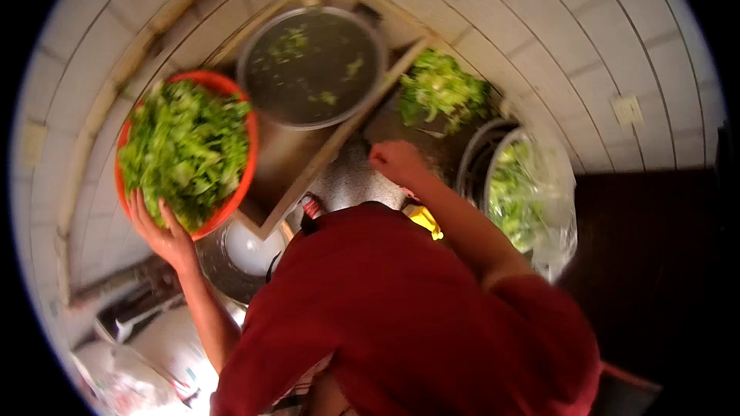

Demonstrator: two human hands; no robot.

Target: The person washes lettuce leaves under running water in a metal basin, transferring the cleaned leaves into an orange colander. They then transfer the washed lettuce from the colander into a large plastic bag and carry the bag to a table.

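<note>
A red plastic basin [253, 142] heaped with chopped leafy greens [181, 150] is at the left end of the sink. My left hand [160, 235] grips its near rim, the fingers spread over the edge against the leaves. Closed, with the fingers curled in, my right hand [398, 162] hangs over the gap just right of the sink's front edge. Whatever it may hold is hidden. Inside the sink [297, 166], a large round pot [316, 81] is filled with dark water, and bits of green float on it.
A pile of leafy greens [439, 88] lies right of the sink by the tiled wall. Farther right stands a basket [466, 166] lined with a clear plastic bag [559, 200] of greens. Below the sink's left corner is a white round container [250, 250]. Plastic bags [139, 370] lie lower left.
</note>
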